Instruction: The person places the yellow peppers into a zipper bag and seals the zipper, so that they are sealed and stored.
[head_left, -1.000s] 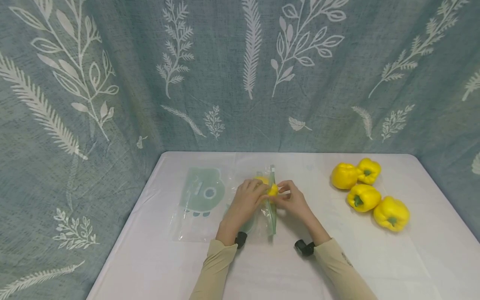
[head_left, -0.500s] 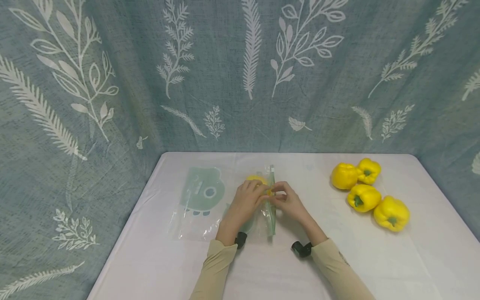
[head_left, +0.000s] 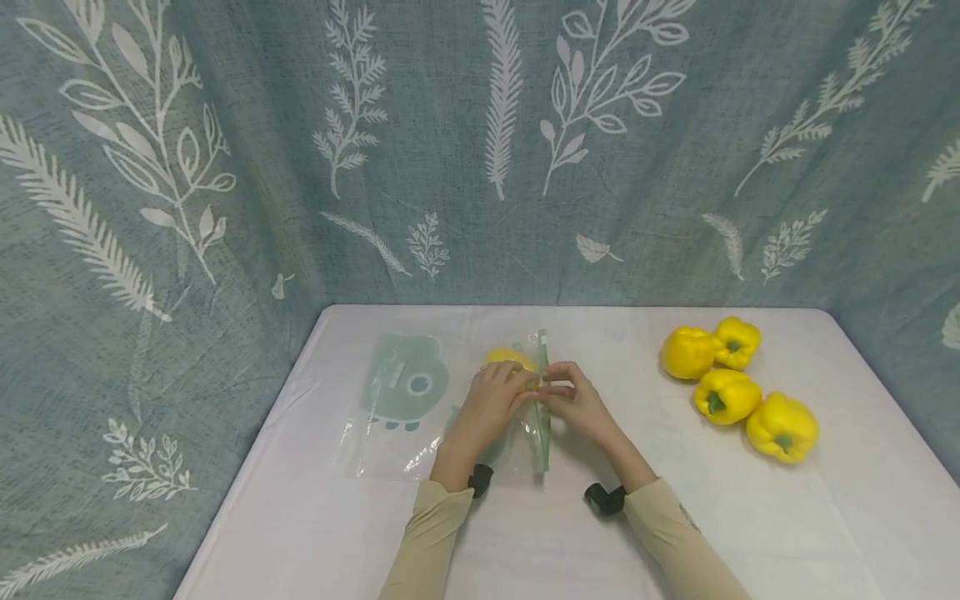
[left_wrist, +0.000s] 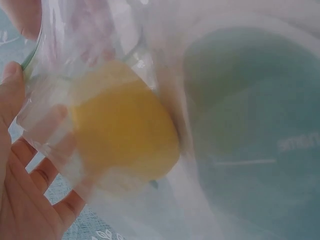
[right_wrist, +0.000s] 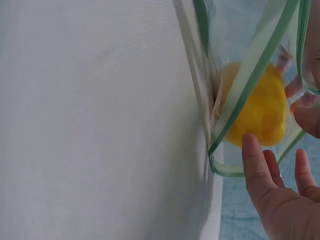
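A clear zip bag with a green dinosaur-like print lies on the table, its green-edged mouth facing right. Inside, near the mouth, is a yellow bell pepper, seen through the plastic in the left wrist view. My left hand holds the bag beside the mouth, its fingers behind the film. At the opening is my right hand; in the right wrist view its extended fingers reach to the pepper's lower side. Whether they touch it is unclear.
Several yellow bell peppers lie grouped on the right of the white table. A patterned blue-green curtain hangs behind and at both sides. Black wrist cameras sit at both wrists.
The yellow bell pepper has gone left, from the bag's mouth to farther inside. My right hand has shifted slightly left after it, while my left hand stays nearly still.
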